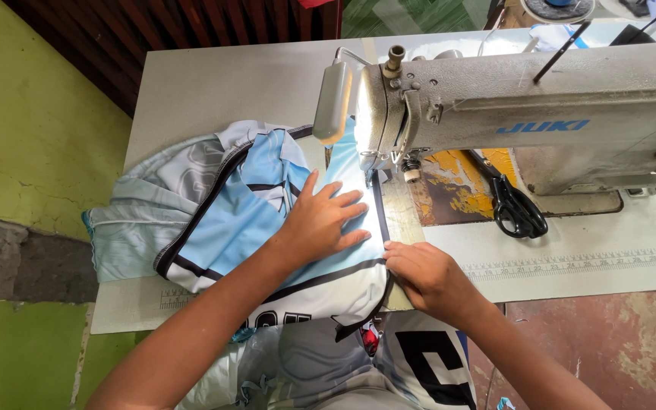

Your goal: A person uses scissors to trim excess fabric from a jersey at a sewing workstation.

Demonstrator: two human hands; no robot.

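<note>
Pressing flat, your left hand [324,220] spreads open-fingered on the light-blue jersey fabric [244,220] — slick knit, black piping. Your right hand [427,275] pinches its black-trimmed edge [380,216] near the table's front edge. That seam's long axis runs away from you, straight to the needle [373,171]. Sewing machine [540,114] — grey metal; black scissors [518,206] lie right of it.

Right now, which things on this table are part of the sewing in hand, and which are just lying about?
In use: light-blue garment; sewing machine with its lamp; left hand flat on the fabric; right hand at the dark trim edge.

Lying about: black scissors; thread spool.
</note>
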